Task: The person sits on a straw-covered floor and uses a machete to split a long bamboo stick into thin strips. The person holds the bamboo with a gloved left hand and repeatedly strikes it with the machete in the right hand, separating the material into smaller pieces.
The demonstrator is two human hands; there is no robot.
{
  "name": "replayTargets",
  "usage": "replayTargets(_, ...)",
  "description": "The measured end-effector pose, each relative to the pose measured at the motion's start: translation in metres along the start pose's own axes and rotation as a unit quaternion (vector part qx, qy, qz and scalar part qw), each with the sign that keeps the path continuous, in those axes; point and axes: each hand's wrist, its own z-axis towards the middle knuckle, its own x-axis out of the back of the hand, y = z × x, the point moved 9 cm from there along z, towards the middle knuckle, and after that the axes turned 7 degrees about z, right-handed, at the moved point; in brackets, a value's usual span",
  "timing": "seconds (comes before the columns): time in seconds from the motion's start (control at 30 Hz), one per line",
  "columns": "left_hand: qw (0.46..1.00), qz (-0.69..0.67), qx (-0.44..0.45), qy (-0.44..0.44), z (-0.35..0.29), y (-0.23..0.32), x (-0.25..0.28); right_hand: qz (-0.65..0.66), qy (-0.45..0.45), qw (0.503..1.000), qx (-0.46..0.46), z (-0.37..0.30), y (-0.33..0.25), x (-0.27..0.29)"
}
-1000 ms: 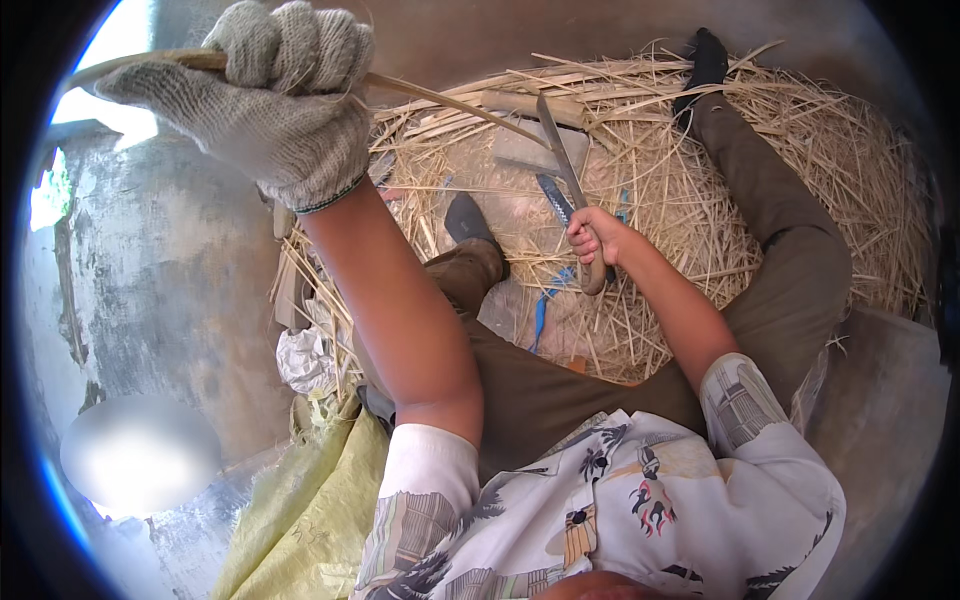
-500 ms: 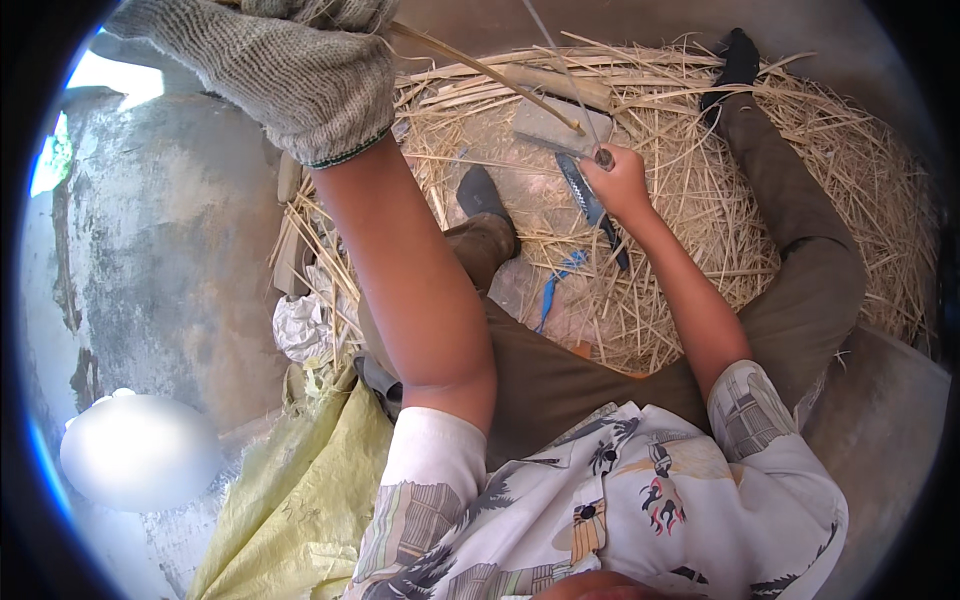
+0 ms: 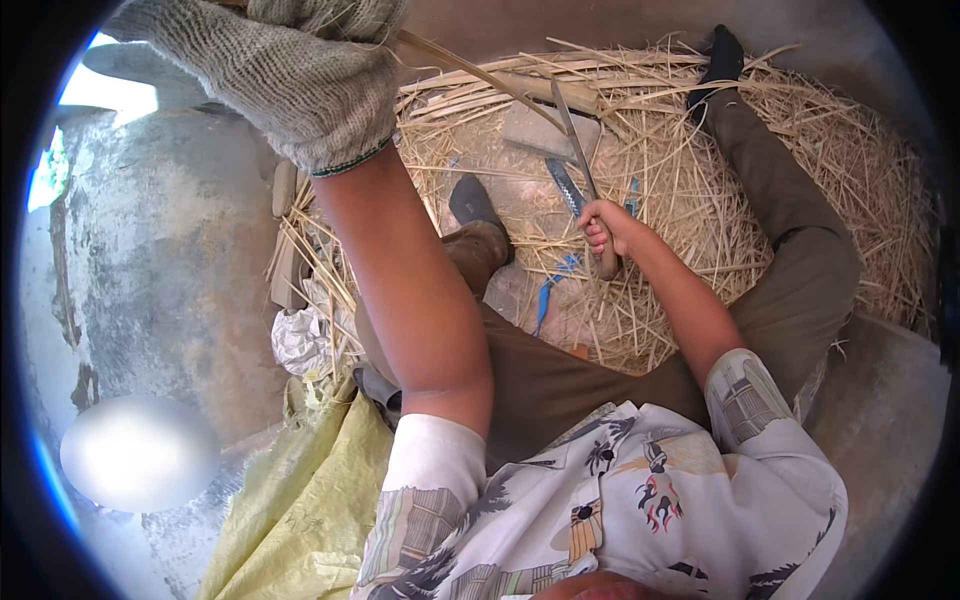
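Note:
My left hand (image 3: 320, 75), in a grey knitted glove, is raised at the top left, partly cut off by the frame. Its fingers are closed round a thin bamboo-like strip (image 3: 480, 76) that slants down to the right toward a grey block (image 3: 535, 130). My right hand (image 3: 610, 230) is bare and wrapped round the wooden handle of a long, narrow knife (image 3: 574, 138). The blade points up and away, apart from my left hand, and passes in front of the block's right side. A dark, patterned flat object (image 3: 566, 186) lies on the floor just beyond my right hand.
Pale split strips and shavings (image 3: 830, 190) cover the floor round my outstretched legs. A blue scrap (image 3: 544, 300) lies between them. To the left are a yellow-green woven sack (image 3: 310, 480), crumpled white paper (image 3: 300, 340) and a large grey rounded surface (image 3: 180, 270).
My right hand has come slightly nearer to me, and the knife has tilted so its blade and handle show more. My left hand has barely shifted, still holding the strip.

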Motion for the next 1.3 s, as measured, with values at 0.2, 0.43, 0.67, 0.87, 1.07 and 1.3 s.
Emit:
replayTargets(0.2, 0.991, -0.05, 0.009, 0.122, -0.005, -0.003, 0.007, -0.001, -0.004, 1.0, -0.021, -0.019, -0.011, -0.009)
replayTargets(0.43, 0.978, 0.105, -0.018, 0.178, -0.011, 0.016, 0.0, -0.227, 0.13, 0.823, 0.505, -0.063, -0.1, -0.039)
replayTargets(0.67, 0.987, -0.025, 0.156, 0.029, -0.012, -0.01, 0.029, -0.421, 0.33, 0.816, 0.218, -0.029, -0.059, 0.043)
replayTargets(0.87, 0.983, 0.059, 0.134, 0.107, -0.015, -0.011, 0.033, 0.021, -0.035, 0.999, 0.003, 0.007, -0.002, 0.013)
replayTargets(1.07, 0.982, 0.069, 0.141, 0.107, -0.013, -0.009, 0.021, -0.221, 0.132, 0.955, 0.149, -0.007, -0.031, 0.028)
replayTargets(1.3, 0.992, 0.021, 0.092, 0.087, -0.012, 0.034, 0.029, -0.523, 0.204, 0.765, 0.315, -0.044, -0.073, -0.044)
